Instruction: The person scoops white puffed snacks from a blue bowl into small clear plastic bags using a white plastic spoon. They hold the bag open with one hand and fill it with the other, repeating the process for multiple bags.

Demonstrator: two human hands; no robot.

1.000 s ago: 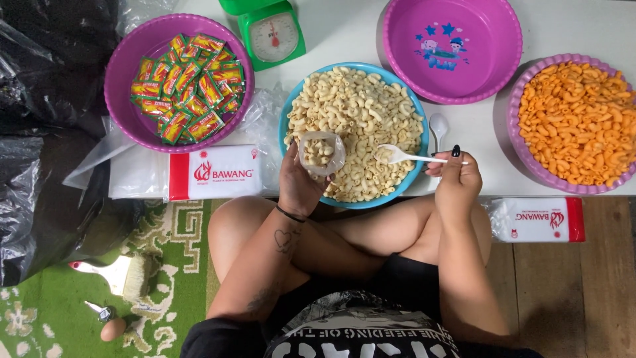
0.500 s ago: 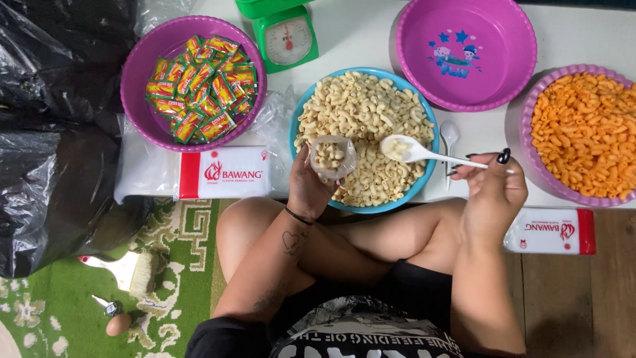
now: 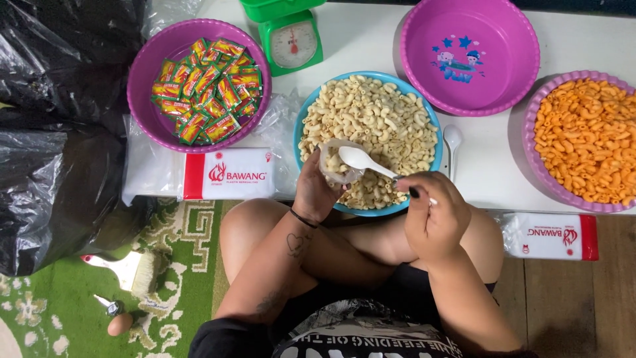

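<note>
Head view, looking down on a seated person at a white table (image 3: 371,46). The left hand (image 3: 317,192) has its grip closed around a small clear plastic bag (image 3: 334,162), holding it open just above the near rim of a blue bowl (image 3: 299,132) heaped with pale elbow-shaped crackers (image 3: 377,126). The right hand (image 3: 430,215) pinches the handle of a white plastic spoon (image 3: 361,160), its grip closed; the spoon's bowl lies at the mouth of the bag. A second white spoon (image 3: 452,138) rests on the table just right of the blue bowl. To the left, a purple basin (image 3: 142,73) holds small red, green and yellow sachets (image 3: 209,89); behind, a green kitchen scale (image 3: 291,40) stands beside an empty purple basin (image 3: 470,56); at far right, another purple basin (image 3: 530,132) holds orange crackers (image 3: 589,139). A flat red-and-white packet (image 3: 228,174) lies at the near table edge; black plastic bags (image 3: 59,113) lie at left.
</note>
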